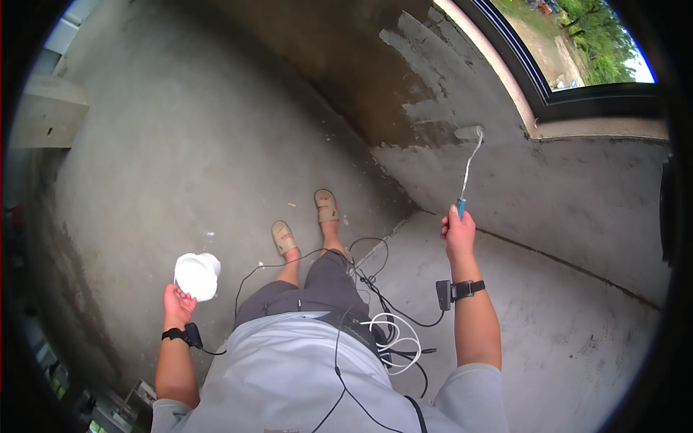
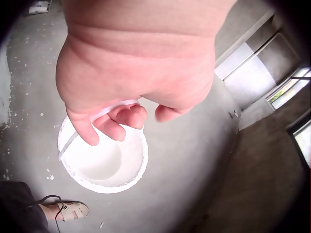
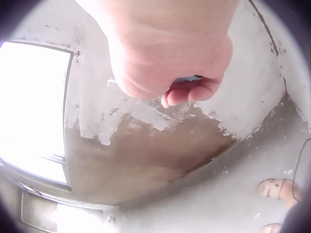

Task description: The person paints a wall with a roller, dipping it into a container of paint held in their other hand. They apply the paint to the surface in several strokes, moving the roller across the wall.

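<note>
The right hand (image 1: 460, 232) grips the blue handle (image 1: 460, 207) of a paint roller, whose white-coated wire runs up to the roller head (image 1: 469, 133) against the wall below the window. In the right wrist view the right hand (image 3: 170, 63) has curled fingers and hides most of the roller. A white bucket (image 1: 196, 277) hangs at the left hand (image 1: 179, 304). Seen from the left wrist, fingers of the left hand (image 2: 136, 82) curl round the bucket's handle, above white contents in the bucket (image 2: 141, 167). Grey coating (image 1: 440, 86) borders brown bare wall (image 1: 346, 58).
A black-framed window (image 1: 599, 101) is at the upper right. Two sandalled feet (image 1: 326, 206) stand on the concrete floor (image 1: 159, 159). Black and white cables (image 1: 395, 317) hang by the person's waist. A concrete block (image 1: 50, 112) is at the left.
</note>
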Demonstrator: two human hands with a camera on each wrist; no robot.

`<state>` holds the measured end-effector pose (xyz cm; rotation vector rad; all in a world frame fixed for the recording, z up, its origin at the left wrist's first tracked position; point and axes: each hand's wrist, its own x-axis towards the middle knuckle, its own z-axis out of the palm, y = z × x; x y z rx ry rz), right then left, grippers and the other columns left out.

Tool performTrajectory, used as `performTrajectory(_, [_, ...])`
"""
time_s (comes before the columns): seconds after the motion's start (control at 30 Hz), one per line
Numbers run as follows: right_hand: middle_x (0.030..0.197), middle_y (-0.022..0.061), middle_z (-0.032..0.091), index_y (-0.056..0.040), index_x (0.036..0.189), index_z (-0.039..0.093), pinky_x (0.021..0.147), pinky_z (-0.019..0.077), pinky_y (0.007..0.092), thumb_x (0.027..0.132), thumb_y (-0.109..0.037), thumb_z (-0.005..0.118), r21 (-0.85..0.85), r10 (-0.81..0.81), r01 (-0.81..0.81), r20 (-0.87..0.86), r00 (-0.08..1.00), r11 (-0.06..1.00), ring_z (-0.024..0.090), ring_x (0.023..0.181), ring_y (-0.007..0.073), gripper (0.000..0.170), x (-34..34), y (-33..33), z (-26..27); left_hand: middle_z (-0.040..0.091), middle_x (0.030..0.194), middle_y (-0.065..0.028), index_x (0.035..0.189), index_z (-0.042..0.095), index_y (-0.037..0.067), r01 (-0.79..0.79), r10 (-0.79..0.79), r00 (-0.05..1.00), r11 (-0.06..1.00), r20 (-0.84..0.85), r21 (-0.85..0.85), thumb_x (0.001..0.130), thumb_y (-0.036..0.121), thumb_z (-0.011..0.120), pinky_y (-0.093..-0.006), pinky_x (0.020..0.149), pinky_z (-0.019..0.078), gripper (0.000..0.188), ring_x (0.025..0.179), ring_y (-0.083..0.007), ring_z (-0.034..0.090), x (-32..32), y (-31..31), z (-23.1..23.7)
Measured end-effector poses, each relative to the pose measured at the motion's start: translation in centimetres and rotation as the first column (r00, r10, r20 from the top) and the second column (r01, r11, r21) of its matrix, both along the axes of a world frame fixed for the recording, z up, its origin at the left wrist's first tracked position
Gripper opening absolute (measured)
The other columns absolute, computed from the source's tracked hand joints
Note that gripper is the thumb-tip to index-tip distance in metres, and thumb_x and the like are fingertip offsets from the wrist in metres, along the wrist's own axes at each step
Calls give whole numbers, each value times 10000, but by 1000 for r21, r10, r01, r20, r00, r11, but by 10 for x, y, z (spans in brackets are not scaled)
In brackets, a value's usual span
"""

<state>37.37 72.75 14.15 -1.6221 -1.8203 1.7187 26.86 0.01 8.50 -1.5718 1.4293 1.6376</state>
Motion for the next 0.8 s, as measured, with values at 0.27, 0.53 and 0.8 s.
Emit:
performTrajectory(0.27, [683, 10, 555, -43, 899, 525, 433, 381, 225, 968, -262, 568, 2, 92, -92, -1, 996, 996, 462, 488, 70, 234, -31, 12, 1, 390, 652, 49, 747, 400, 204, -1, 1, 1000, 1000, -1, -23, 814, 311, 525, -339, 694, 448, 178, 679, -132, 438, -8, 32, 12])
performTrajectory(0.53, [595, -28, 484, -61, 827, 517, 429, 348, 219, 943, -247, 610, -16, 118, -119, -49, 992, 993, 428, 461, 53, 238, -63, 18, -8, 385, 674, 48, 756, 396, 201, -26, 27, 999, 997, 20, -79, 815, 316, 531, -327, 705, 442, 187, 692, -133, 434, -5, 56, 25])
performTrajectory(0.8, [599, -31, 498, -26, 904, 598, 434, 337, 219, 933, -234, 625, -24, 190, -194, -120, 974, 981, 431, 474, 44, 212, -101, 13, -28, 406, 696, 46, 782, 405, 193, -16, 17, 1000, 992, 9, -128, 826, 334, 531, -328, 699, 453, 194, 702, -132, 462, 3, 66, 56])
